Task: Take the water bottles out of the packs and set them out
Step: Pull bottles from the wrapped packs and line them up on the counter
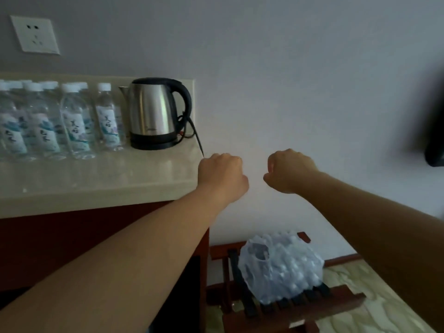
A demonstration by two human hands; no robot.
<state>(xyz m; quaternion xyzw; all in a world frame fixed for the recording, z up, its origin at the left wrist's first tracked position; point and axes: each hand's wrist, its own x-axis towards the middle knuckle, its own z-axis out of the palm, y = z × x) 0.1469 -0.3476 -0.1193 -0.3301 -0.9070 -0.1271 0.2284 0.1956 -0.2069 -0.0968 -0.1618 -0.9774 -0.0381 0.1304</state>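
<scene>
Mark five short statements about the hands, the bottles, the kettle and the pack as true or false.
1. The left hand and the right hand are curled into fists and hold nothing. True.
2. The kettle stands to the left of the bottles. False: it stands to their right, near the end of the counter.
3. The bottles on the counter stand upright with white caps. True.
4. The wrapped pack lies on the counter. False: it sits on the wooden rack down by the floor.
5. A plug sits in the wall socket. False: nothing is plugged into it.
</scene>
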